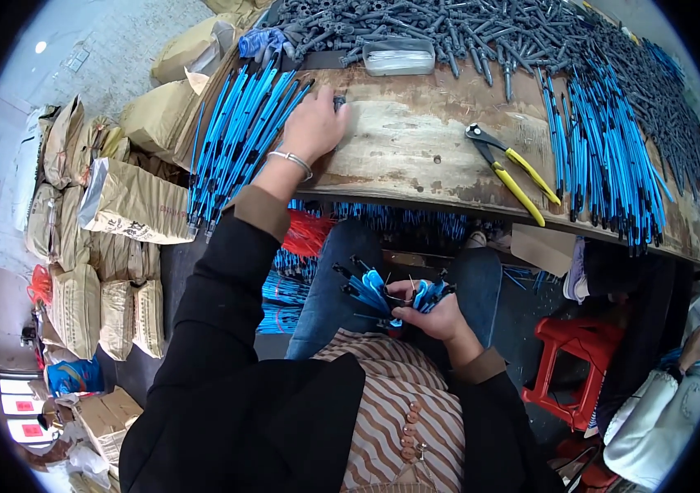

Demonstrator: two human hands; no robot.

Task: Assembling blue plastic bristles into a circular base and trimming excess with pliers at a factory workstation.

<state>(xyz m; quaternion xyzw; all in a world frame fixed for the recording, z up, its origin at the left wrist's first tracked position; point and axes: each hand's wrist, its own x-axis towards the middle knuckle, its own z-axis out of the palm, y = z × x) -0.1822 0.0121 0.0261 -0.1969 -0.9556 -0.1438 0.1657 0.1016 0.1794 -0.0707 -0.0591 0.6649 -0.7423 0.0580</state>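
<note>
My left hand [314, 130], with a bracelet at the wrist, rests at the left of the wooden workbench [399, 140], beside a heap of blue rods with black ends [247, 123]. Its fingers curl downward, and a small dark piece [339, 102] shows at its edge; what they grip is mostly hidden. Low over my lap, my right hand [436, 315] is closed round a bundle of blue strips with black tips [373, 289]. The strips fan out to both sides of the fingers.
Yellow-handled pliers [514, 172] lie on the bench, left of another blue rod heap [608, 148]. Grey plastic anchors [465, 33] cover the back, around a clear box [399, 57]. A red stool [571, 361] and a co-worker's hand [699, 345] are at right; paper sacks [79, 312] stand left.
</note>
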